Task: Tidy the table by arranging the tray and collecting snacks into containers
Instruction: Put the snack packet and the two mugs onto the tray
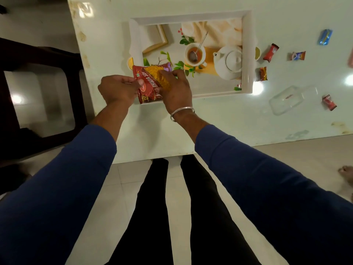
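Observation:
A red bhujia sev snack packet (150, 79) is held over the near left corner of a white tray (247, 54) printed with a teapot and teacup picture. My left hand (118, 88) pinches the packet's left edge between thumb and fingers. My right hand (176, 90) grips its right side, fingers curled over the top. A clear plastic container (286, 100) lies on the table to the right of the tray. Several small wrapped candies lie scattered there: a red one (270, 52), a dark one (263, 74), a blue one (325, 36), a mixed-colour one (298, 55) and another red one (329, 102).
The white table (152, 131) has its near edge just in front of my legs. A dark chair (38, 104) stands at the left beside the table. Another person's bare foot (346, 173) shows on the tiled floor at right.

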